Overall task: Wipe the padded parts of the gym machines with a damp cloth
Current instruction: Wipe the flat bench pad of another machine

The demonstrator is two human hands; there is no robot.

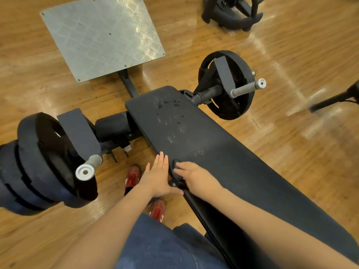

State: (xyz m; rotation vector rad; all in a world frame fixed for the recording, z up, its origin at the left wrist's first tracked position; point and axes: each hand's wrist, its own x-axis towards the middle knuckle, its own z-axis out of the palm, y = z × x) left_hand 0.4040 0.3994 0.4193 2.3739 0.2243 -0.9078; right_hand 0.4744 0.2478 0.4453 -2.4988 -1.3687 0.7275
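A long black padded bench (223,152) runs from the upper middle to the lower right, with wet smears and finger marks on its far half. My left hand (158,179) lies flat against the pad's left edge, fingers straight and thumb stretched toward the other hand. My right hand (194,176) sits on the pad's left edge with its fingers curled over a small black object (175,162). Whether that object is a cloth or a strap fitting is unclear, and most of it is hidden under the hand.
Black weight plates (48,158) on a steel peg stand at the left, and another plate (226,85) at the upper right. A steel checker footplate (101,35) lies ahead. My red shoes (133,178) stand on the wooden floor beside the bench. Other machine bases sit at the top and right.
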